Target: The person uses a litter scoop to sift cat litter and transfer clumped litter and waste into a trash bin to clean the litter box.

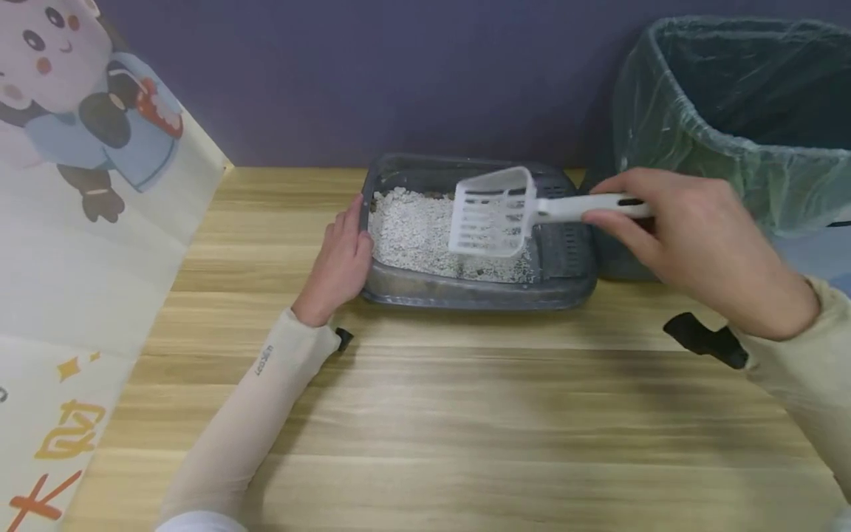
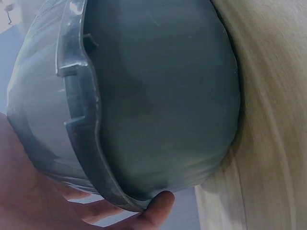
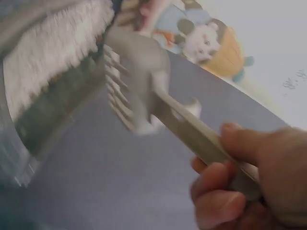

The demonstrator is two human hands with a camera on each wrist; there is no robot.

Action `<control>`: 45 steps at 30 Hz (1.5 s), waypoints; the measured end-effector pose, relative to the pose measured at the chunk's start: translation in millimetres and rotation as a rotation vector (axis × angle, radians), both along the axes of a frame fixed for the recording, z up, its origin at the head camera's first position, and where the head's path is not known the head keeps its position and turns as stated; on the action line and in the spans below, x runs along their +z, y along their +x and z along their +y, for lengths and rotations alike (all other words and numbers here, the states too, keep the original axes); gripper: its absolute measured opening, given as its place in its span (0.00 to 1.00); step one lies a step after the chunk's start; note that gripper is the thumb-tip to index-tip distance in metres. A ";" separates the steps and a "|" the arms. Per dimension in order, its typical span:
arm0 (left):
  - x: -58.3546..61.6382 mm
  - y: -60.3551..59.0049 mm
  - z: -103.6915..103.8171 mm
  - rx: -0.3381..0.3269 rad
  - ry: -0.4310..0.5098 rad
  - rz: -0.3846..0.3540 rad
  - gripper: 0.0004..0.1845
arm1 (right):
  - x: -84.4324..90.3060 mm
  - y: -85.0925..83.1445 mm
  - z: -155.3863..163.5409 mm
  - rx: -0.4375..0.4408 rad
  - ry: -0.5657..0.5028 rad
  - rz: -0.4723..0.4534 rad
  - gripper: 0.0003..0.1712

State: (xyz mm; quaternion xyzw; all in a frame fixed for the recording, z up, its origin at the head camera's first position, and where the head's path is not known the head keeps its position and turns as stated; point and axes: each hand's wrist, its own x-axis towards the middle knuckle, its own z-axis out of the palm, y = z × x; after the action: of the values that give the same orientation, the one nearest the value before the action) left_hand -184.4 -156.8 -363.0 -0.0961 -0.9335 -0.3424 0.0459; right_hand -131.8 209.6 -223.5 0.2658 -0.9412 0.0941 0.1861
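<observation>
wooden table (image 1: 452, 406), wall (image 1: 372, 81) — right hand (image 1: 708, 240) gripping scoop (image 1: 555, 210), left hand (image 1: 337, 258) straight-fingered against tray (image 1: 465, 293)

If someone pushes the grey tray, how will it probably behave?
The grey tray looks unlikely to tip, since it is broad and seems to rest flat on the wooden table. It is probably heavier near the left hand, where most white granules lie. These granules look loose, so a quick push might shift them.

white slotted scoop (image 1: 549, 210): raised over grey tray (image 1: 465, 290) | tray: upright, part-filled with whitish granules (image 1: 412, 229)
</observation>
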 end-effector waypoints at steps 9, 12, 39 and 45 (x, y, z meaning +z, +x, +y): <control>-0.8 -2.6 3.0 -0.007 0.001 0.012 0.31 | -37.2 -52.8 -21.7 0.130 0.106 -0.427 0.16; -0.5 -3.0 3.3 -0.008 -0.003 0.018 0.31 | -49.5 -61.2 -28.6 0.148 0.108 -0.520 0.17; -2.1 -3.3 1.7 0.007 -0.006 0.030 0.31 | -77.6 -68.7 -19.3 0.149 0.046 -0.573 0.21; -2.2 -3.2 1.5 0.012 -0.013 0.015 0.31 | -59.3 -79.5 -12.6 0.035 0.115 -0.546 0.28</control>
State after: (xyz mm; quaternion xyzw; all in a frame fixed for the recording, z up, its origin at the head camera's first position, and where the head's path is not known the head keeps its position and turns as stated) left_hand -187.6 -155.3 -365.2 -0.0933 -0.9358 -0.3355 0.0542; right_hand -211.4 197.0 -282.7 0.2571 -0.9555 0.1120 -0.0912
